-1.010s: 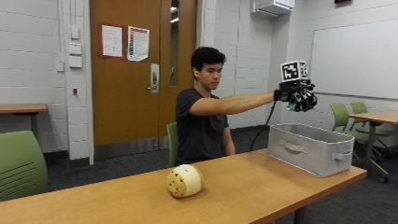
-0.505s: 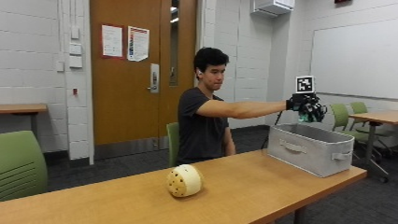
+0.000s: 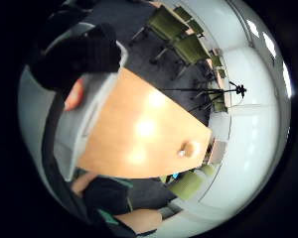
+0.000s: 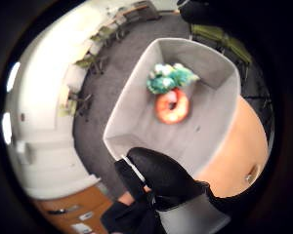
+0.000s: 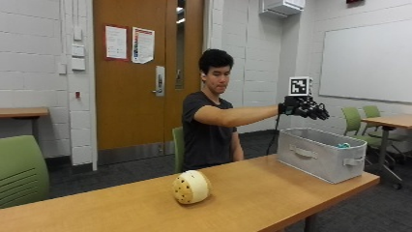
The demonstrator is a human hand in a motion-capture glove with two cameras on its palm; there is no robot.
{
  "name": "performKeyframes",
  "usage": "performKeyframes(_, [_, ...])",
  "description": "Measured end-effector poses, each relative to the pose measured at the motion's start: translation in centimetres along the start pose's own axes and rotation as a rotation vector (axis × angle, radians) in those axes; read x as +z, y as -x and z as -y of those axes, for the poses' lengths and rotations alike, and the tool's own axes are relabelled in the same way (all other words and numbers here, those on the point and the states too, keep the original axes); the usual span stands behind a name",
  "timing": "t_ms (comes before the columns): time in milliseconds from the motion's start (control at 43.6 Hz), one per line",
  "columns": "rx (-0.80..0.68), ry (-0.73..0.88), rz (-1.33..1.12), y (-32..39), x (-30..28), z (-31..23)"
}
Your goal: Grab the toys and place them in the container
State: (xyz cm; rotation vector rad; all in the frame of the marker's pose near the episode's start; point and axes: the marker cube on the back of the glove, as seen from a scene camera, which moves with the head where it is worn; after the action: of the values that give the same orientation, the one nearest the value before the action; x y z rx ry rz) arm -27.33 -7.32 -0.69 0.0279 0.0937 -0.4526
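Toys lie in two places: a teal plush toy (image 4: 168, 78) and an orange ring toy (image 4: 172, 106) rest touching each other on the floor of the grey fabric container (image 5: 320, 154), while a cream dotted ball-shaped toy (image 5: 191, 186) sits well apart from it on the wooden table (image 5: 257, 193). The gloved right hand (image 5: 306, 107) hovers above the container with fingers spread and relaxed, holding nothing.
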Motion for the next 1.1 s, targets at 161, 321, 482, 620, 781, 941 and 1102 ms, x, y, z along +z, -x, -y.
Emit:
performKeyframes(161, [-0.054,-0.042,0.008,-8.0,-0.5,-4.9])
performKeyframes(321, [0.248,-0.043,0.007,-17.3,-0.8,-8.6])
performKeyframes(482, [0.370,-0.062,0.009,-25.5,-0.8,-12.8])
performKeyframes(620, [0.490,-0.066,0.030,-33.0,0.1,-17.1])
performKeyframes(781, [0.584,-0.015,0.035,-39.4,2.5,-20.5])
performKeyframes(941, [0.618,0.031,0.057,-43.5,5.5,-22.4])
performKeyframes(1102, [0.666,0.044,0.070,-46.2,9.7,-23.3])
